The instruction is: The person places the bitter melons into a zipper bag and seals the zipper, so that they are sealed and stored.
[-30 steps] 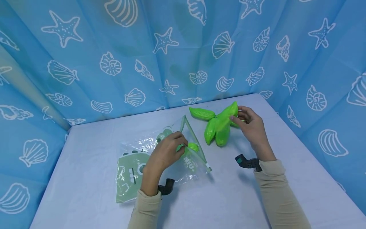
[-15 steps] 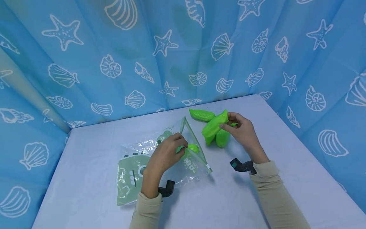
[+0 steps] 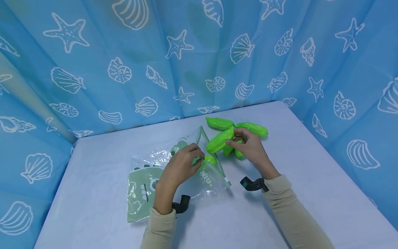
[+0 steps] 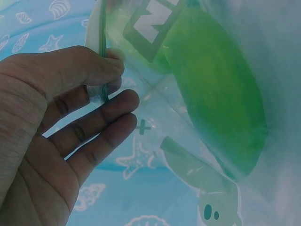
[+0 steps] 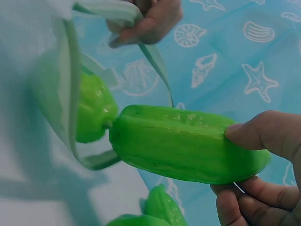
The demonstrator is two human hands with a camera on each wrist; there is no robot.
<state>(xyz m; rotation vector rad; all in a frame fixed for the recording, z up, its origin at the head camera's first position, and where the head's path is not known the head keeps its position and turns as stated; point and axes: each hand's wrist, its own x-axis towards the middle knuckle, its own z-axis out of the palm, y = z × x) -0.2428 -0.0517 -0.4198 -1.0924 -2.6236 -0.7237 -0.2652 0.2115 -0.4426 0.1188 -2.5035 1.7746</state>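
Note:
My left hand (image 3: 181,164) pinches the green zip rim of a clear zip bag (image 3: 140,199) printed with a cartoon face, holding its mouth open. In the left wrist view, thumb and forefinger grip that rim (image 4: 96,33). A glossy green cucumber (image 4: 216,89) lies inside the bag, seen through the plastic. My right hand (image 3: 252,147) holds another green cucumber (image 3: 219,141) by one end, thumb on top and fingers below. In the right wrist view, the held cucumber's (image 5: 174,143) far end is at the bag's mouth, close to the cucumber inside (image 5: 96,108).
Behind the right hand, several more green cucumbers lie on the white table, among them one at the back (image 3: 219,123) and one to the right (image 3: 253,129). A blue curtain (image 3: 199,62) with white shells and starfish stands along the table's back and sides.
My right hand has moved left with the cucumber, from over the pile to the bag's mouth, uncovering the cucumber at the right. My left hand keeps its place on the bag's rim.

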